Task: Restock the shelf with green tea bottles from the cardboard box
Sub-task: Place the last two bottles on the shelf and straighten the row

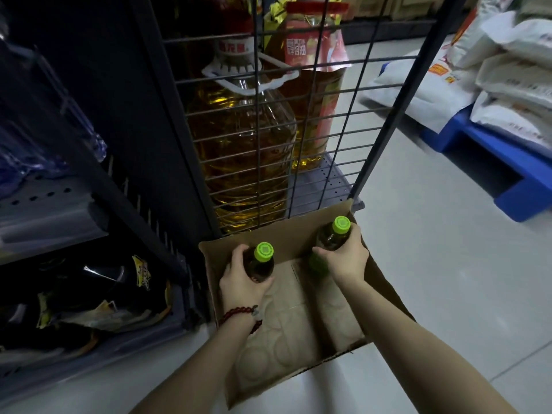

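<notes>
An open cardboard box [385, 282] sits on the floor against the foot of the shelf. My left hand [239, 282] grips a green tea bottle [263, 258] with a lime-green cap at the box's far left corner. My right hand [346, 258] grips a second green tea bottle [336, 233] with the same cap at the far right corner, held slightly higher. Both bottles stand upright inside the box. The rest of the box floor shows only round imprints. The dark shelf [53, 204] stands to the left.
A wire grid panel [268, 130] encloses large cooking oil jugs [242, 150] right behind the box. Dark packets [98, 294] lie on the lowest shelf at left. White sacks [507, 70] rest on a blue pallet [507, 174] at the right. Pale tiled floor [448, 264] surrounds the box.
</notes>
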Tool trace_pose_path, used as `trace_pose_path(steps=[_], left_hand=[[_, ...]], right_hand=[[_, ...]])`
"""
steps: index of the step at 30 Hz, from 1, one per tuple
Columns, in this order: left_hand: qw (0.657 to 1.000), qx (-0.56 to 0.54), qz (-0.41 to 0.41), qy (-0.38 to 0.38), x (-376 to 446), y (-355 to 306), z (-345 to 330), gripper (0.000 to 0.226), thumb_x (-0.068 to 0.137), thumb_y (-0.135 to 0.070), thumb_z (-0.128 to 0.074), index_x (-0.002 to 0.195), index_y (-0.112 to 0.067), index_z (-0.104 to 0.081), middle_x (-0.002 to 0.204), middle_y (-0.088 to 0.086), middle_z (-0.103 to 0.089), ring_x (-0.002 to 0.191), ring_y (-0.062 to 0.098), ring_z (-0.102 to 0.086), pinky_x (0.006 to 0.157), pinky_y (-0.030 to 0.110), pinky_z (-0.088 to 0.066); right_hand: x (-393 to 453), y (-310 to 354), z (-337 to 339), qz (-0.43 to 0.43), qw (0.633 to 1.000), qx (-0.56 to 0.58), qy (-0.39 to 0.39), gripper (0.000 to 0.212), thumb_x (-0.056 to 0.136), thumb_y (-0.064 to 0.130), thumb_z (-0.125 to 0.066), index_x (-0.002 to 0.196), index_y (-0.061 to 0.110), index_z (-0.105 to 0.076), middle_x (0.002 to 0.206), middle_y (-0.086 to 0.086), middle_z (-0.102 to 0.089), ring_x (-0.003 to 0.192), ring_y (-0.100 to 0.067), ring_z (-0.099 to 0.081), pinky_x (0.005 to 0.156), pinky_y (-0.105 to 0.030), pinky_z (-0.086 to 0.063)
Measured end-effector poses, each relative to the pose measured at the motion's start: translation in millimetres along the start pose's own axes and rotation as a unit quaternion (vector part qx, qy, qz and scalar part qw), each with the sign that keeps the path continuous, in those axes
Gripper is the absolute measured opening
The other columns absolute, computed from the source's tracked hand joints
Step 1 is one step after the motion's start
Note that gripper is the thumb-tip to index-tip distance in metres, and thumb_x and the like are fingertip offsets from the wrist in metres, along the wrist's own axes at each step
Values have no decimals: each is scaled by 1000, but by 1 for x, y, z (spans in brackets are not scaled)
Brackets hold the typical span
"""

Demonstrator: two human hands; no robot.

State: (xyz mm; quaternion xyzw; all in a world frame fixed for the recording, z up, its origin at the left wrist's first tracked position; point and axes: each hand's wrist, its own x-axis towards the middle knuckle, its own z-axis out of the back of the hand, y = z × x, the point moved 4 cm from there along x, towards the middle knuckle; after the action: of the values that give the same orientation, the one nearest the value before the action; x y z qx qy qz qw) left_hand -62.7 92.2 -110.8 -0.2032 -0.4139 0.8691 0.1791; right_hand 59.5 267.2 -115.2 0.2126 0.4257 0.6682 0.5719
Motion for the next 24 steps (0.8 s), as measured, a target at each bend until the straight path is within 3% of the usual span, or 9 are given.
trace_pose_path(steps=[7,15,21,24], left_hand=[[998,16,56,-12,-3,-16,15,72,65,-34,-83,126,-14,-50,120,14,-63,113,32,-57,93,32,-46],[999,33,-4,-1,-18,-59,51,75,63,-38,-84,124,-10,-51,121,12,-63,113,30,-59,91,33,-48],[999,19,-34,16,-42,-117,92,74,60,-37,-86,121,-11,-54,116,10,-65,110,28,-60,91,30,-46],[999,10,-37,16,-55,-159,121,69,57,-40,-87,115,-15,-58,111,7,-68,106,25,-62,84,24,-45]], right_hand=[[-25,9,11,12,999,-7,50,78,65,24,-87,131,15,-46,129,-6,-59,123,-26,-54,104,-41,-45],[-63,54,49,65,994,37,79,69,63,26,-88,121,17,-52,107,8,-57,100,-7,-51,87,-23,-43],[-86,105,85,85,990,21,108,64,54,28,-91,108,21,-59,102,6,-69,99,-13,-64,91,-34,-54],[-98,145,111,107,988,10,114,59,51,30,-91,102,22,-62,97,7,-71,93,-13,-67,89,-36,-54]])
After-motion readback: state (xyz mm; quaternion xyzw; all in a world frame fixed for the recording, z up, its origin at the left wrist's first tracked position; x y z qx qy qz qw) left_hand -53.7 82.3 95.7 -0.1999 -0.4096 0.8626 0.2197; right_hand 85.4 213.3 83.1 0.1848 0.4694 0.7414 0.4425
